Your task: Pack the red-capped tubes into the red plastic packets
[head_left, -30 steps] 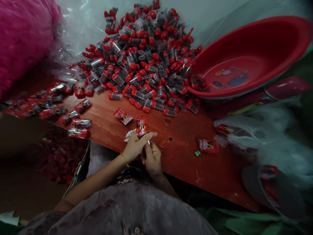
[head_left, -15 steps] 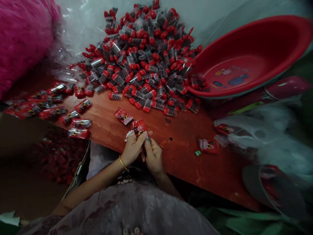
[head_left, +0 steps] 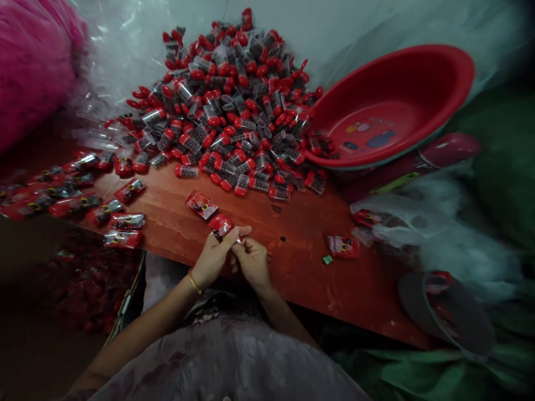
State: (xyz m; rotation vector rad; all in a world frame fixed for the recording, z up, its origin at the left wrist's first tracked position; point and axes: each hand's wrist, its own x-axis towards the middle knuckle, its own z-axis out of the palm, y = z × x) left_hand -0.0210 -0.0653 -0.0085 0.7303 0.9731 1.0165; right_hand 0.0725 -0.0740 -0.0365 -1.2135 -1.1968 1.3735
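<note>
Both my hands meet over the near edge of the table, closed around one red printed packet [head_left: 221,223]. My left hand [head_left: 216,252], with a gold bangle at the wrist, grips it between thumb and fingers. From the other side, my right hand [head_left: 253,262] pinches its lower end; the fingertips partly hide what lies between them. Just beyond, a second red printed packet [head_left: 201,205] lies flat on the wood. Farther back rises a big heap of clear tubes with red caps [head_left: 234,122], dark contents showing inside.
Filled red packets [head_left: 125,221] lie along the left of the reddish wooden table [head_left: 301,273]. A red oval basin [head_left: 451,72] leans at the back right. Clear plastic bags [head_left: 451,234], a flat packet [head_left: 343,246] and a grey bin [head_left: 412,295] are on the right.
The camera view has shifted, so the scene sits slightly farther left. Between my hands the red packet has tilted and now shows less of its printed face. Both hands keep their hold.
</note>
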